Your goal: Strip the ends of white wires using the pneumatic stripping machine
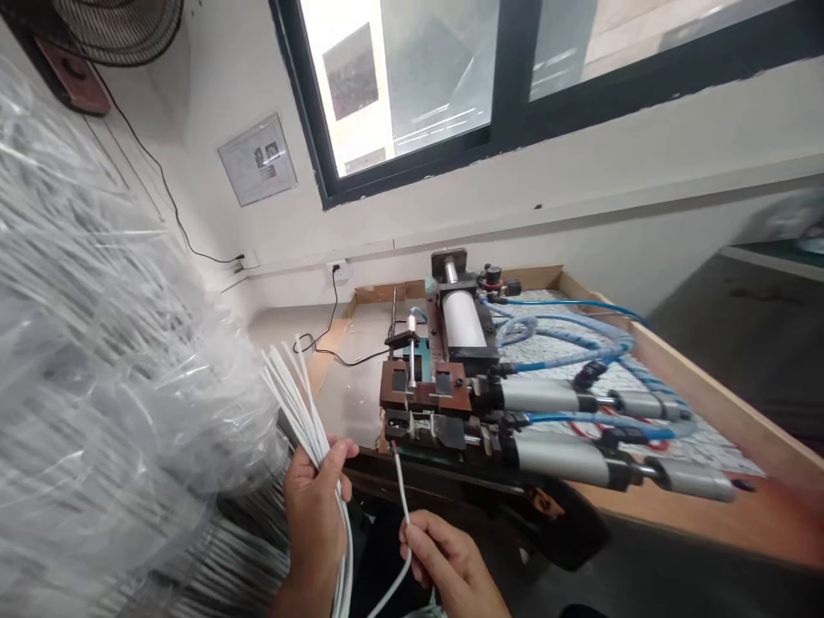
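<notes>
My left hand (314, 506) is closed around a bundle of white cables (297, 396) whose ends fan up and to the left. My right hand (444, 560) pinches a single white cable (402, 491). The cable's tip points up toward the front opening of a small pneumatic machine (444, 378) on the bench. The tip sits just below the machine's jaws (412, 422); whether it touches them is unclear.
A large clear plastic bag of white cables (109, 360) fills the left. Silver air cylinders (566, 455) and blue hoses (566, 330) extend right from the machine across a wooden-edged bench (695, 378). A black power cord (322, 343) runs to a wall socket. A window is above.
</notes>
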Tool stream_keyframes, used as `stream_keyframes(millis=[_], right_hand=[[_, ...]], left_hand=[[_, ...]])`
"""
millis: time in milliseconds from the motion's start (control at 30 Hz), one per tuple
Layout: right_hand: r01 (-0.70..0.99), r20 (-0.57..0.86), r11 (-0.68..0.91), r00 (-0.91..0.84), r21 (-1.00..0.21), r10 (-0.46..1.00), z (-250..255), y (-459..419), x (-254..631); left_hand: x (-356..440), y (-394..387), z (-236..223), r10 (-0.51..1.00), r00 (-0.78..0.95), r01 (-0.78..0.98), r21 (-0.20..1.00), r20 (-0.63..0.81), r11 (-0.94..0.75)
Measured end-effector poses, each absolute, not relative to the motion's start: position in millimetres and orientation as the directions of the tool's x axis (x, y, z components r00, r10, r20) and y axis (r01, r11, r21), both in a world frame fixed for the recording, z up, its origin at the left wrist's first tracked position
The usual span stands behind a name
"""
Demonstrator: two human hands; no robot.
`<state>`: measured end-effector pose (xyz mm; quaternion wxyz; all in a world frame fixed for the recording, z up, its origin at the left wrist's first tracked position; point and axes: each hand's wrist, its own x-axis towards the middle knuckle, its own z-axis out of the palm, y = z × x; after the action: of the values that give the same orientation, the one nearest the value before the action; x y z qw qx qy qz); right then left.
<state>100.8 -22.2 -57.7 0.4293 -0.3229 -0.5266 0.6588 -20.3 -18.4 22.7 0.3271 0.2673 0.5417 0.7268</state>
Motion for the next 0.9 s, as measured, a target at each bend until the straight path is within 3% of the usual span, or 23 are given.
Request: stream_keyframes(millis=[233,367,600,900], right_hand=[[-0.545,-0.061,-0.196,-0.255,-0.815,0.965,-41.3,3.6,89.5],[-0.667,-0.130,-0.292,-0.282,-0.686,0.951,-30.7,17.9,90.3],[-0.733,-0.134,-0.399,-0.395,-0.551,0.909,-31.1,32.9,92.2],[-0.727,-0.135,-0.406,-0.403,-0.553,0.905,-35.6,32.5,90.6]], left_hand=[[-13.1,-4.7,41.0,0.820,-0.571,-0.273,0.950,-0.033,-0.152],[-9.9,4.8,47.8,0.840,-0.542,-0.252,0.959,-0.030,-0.128],[-10.1,16.5,46.9,0.843,-0.536,-0.241,0.965,-0.041,-0.106],[-7.1,16.5,42.6,0.860,-0.504,-0.235,0.971,-0.076,-0.051]])
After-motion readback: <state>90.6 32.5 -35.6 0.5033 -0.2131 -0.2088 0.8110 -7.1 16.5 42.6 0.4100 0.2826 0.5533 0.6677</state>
